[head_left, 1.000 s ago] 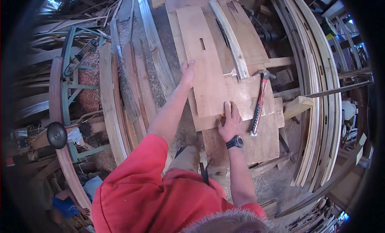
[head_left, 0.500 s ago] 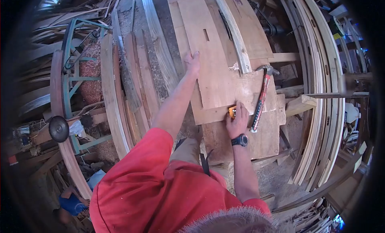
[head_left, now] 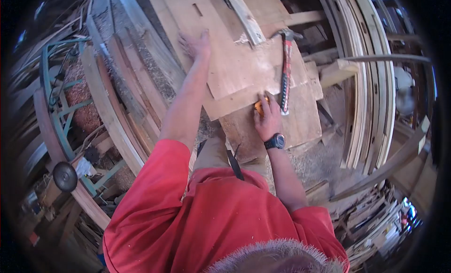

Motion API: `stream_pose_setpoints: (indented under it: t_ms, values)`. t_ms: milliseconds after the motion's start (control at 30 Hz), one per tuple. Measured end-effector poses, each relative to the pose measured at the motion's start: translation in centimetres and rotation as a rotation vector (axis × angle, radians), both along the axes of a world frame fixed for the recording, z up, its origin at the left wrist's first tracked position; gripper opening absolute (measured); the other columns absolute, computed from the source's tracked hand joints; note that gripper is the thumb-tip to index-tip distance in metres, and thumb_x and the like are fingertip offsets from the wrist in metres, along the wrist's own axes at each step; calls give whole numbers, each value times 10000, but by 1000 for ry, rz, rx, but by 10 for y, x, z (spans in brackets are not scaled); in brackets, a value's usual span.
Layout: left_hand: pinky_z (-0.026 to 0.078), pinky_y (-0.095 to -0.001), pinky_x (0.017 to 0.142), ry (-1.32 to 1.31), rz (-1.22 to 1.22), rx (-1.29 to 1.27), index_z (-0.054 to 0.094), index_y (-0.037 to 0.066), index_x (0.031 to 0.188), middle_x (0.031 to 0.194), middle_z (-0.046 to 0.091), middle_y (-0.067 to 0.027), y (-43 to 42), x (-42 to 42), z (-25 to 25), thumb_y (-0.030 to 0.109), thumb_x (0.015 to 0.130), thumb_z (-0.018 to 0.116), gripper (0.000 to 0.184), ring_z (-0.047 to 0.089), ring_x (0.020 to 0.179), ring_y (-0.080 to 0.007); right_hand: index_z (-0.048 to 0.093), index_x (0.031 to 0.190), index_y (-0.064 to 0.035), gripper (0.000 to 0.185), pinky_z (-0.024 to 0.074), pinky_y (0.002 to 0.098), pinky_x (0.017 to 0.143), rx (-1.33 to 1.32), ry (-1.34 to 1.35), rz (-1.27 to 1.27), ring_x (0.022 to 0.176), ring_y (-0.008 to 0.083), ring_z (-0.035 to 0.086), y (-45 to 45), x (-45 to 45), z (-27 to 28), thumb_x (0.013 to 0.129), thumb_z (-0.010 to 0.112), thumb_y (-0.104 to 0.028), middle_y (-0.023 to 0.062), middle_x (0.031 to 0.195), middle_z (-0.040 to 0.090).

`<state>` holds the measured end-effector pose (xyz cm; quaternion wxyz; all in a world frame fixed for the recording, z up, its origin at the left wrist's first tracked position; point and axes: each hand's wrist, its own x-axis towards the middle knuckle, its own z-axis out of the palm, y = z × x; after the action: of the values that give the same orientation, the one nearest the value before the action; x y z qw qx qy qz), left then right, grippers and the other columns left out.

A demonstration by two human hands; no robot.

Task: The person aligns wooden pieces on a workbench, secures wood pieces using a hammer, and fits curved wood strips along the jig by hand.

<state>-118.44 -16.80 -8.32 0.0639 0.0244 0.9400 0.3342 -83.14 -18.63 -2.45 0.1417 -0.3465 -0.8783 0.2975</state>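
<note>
My left hand [head_left: 196,45] lies with spread fingers on the left part of a thin wooden panel [head_left: 230,69] that has a small slot near its far end. In my right hand [head_left: 268,120] is an orange tape measure [head_left: 261,105], held at the near edge of the panels. Just right of that hand lies a hammer [head_left: 286,71] with a red and black handle, its head pointing away from me. A pale wooden strip [head_left: 246,19] rests on the panels beyond. Under them, nearer to me, is a brown board [head_left: 300,118].
Long planks [head_left: 110,104] lie to the left, beside a green metal frame [head_left: 61,127] and a round saw blade [head_left: 65,176]. Curved stacked boards [head_left: 371,94] stand on the right. A beam end [head_left: 338,72] juts toward the panels. Scrap wood [head_left: 366,221] fills the lower right.
The view has turned, and the panels and hammer appear further up and left. My left hand's fingers have spread over the panel from its edge. The tape measure stays in my right hand.
</note>
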Motion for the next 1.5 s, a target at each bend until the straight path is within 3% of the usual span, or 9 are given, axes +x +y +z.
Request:
stream_pose_setpoints:
  t_ms: [200, 633, 833, 933, 1100, 1133, 1233, 1333, 1500]
  values:
    - [155, -688, 1215, 322, -150, -274, 287, 48, 1610, 1682, 197, -274, 13, 16, -22, 523, 1011, 520, 800, 163, 1563, -453, 595, 1390, -41, 571, 458, 483, 1071, 74, 87, -103, 1247, 411, 569, 9, 12, 2, 838, 738, -75, 222, 1423, 561]
    - [276, -676, 1168, 362, -163, -324, 366, 131, 1583, 1686, 242, -223, 21, 14, -31, 498, 1055, 454, 649, 206, 1537, -509, 567, 1386, 36, 680, 381, 495, 1158, -8, 158, -657, 1350, 449, 485, 93, 46, -28, 860, 798, -329, 280, 1439, 529]
    - [287, -673, 1169, 330, -156, -369, 340, 99, 1587, 1682, 242, -230, 23, 17, -23, 453, 1055, 473, 653, 196, 1543, -505, 49, 1600, 113, 1378, 170, 442, 1295, 94, 87, -881, 1562, 429, 194, 208, 54, -21, 714, 905, -504, 348, 1660, 163]
    - [311, -682, 1150, 311, -143, -370, 353, 124, 1589, 1688, 255, -199, 24, 21, -23, 453, 1039, 495, 657, 221, 1539, -492, 40, 1602, 109, 1476, 165, 417, 1300, 115, 132, -794, 1564, 399, 202, 254, 56, -31, 608, 993, -424, 330, 1667, 157]
    - [316, -663, 1149, 350, -106, -396, 393, 134, 1581, 1697, 243, -189, 26, 20, -22, 465, 1045, 476, 636, 205, 1548, -468, 172, 1582, -26, 1247, 423, 450, 1185, 3, 374, -647, 1376, 302, 483, 262, 73, -42, 628, 975, -31, 202, 1550, 388]
    - [316, -663, 1149, 361, -75, -408, 393, 134, 1581, 1697, 243, -189, 26, 20, -20, 464, 1045, 476, 636, 205, 1548, -468, 207, 1589, -13, 1254, 367, 465, 1219, -115, 559, -704, 1396, 334, 460, 252, 81, -43, 628, 999, -168, 219, 1564, 375]
    - [278, -643, 1169, 358, -88, -373, 388, 115, 1580, 1693, 242, -198, 29, 19, -19, 443, 1037, 490, 642, 186, 1552, -465, 248, 1556, 19, 1111, 497, 435, 1107, -13, 314, -819, 1299, 301, 548, 232, 123, -23, 700, 951, -75, 203, 1472, 486]
    - [242, -630, 1185, 334, -97, -325, 392, 103, 1574, 1688, 242, -201, 28, 22, -19, 418, 1029, 510, 640, 190, 1548, -467, 516, 1376, 99, 782, 521, 417, 1054, -100, 362, -809, 1236, 260, 602, 206, 158, 12, 739, 936, -74, 211, 1369, 607]
    - [202, -643, 1191, 308, -101, -248, 393, 97, 1573, 1697, 233, -186, 27, 22, -18, 384, 1004, 557, 658, 142, 1567, -449, 413, 1481, 72, 854, 498, 457, 1087, -3, 352, -646, 1230, 304, 599, 184, 206, 45, 779, 888, -28, 203, 1406, 574]
